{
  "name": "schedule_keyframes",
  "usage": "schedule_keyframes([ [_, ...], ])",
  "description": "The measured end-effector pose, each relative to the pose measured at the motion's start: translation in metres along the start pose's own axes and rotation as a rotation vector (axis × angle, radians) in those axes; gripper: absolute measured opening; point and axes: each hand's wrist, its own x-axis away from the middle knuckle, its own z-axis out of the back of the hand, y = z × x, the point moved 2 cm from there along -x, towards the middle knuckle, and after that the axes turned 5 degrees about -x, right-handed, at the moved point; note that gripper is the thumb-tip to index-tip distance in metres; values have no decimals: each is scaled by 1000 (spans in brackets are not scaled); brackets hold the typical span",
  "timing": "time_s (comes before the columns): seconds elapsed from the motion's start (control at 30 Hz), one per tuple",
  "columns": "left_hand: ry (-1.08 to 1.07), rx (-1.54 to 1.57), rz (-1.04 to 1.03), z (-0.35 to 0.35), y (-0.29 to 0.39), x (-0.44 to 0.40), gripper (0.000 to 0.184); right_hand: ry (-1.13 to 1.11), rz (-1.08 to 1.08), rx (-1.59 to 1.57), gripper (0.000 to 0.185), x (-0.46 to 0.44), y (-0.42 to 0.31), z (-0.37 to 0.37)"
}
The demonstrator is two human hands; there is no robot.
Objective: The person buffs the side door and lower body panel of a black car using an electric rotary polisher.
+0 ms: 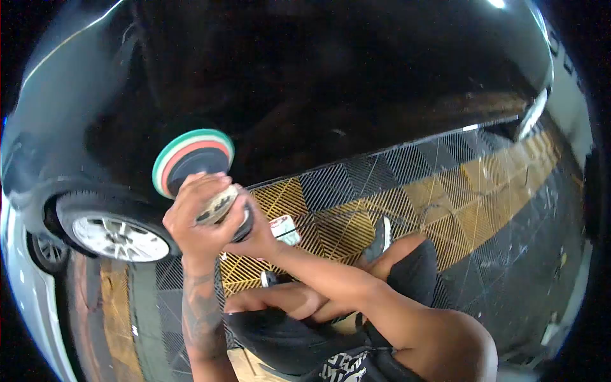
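At far left, a pale vehicle (28,286) stands beside a dark car (331,83), whose glossy side fills the upper part of the scene. The car's white-spoked wheel (121,239), ringed by a black tire (83,205), sits low at left. Just above and to the right of the wheel, a round pad (181,148), banded in green, white and orange-red, is tilted toward the lower bodywork; whether its face touches the paint is hard to confirm, as the contact side is turned away.

Behind the pad, a handheld polisher (219,205) is held between both hands. The left hand (194,226), at the end of a tattooed forearm (205,305), curls over the tool's body, fingers wrapped close behind the pad. The right hand (258,235), beside and partly behind it, is closed around the same tool from the right, its arm stretching across the person's bent legs.

Just right of the hands, a small packet (285,230) in white, pale green and red lies on the slatted black and yellow floor tiles (337,181). Farther right, a dark shoe (382,237) rests near a bent knee in black shorts (414,270), and a thin cable (439,207) runs over the tiles.
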Motion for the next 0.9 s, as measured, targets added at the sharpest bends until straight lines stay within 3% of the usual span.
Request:
schedule_keyframes([
  [0.17,-196,-22,-59,-24,19,-16,28,109,-58,-78,121,13,4,-7],
  [0.23,-242,0,-89,-50,33,-22,29,163,-105,-270,120,17,13,2],
  [0.33,-318,8,-142,-92,68,-36,27,368,7,-169,113,16,-4,35],
  [0.7,-642,43,-358,-275,195,-81,16,851,22,-189,113,28,-9,221],
  [0.9,-737,115,-299,-319,233,-103,17,956,30,-104,112,30,-17,269],
])
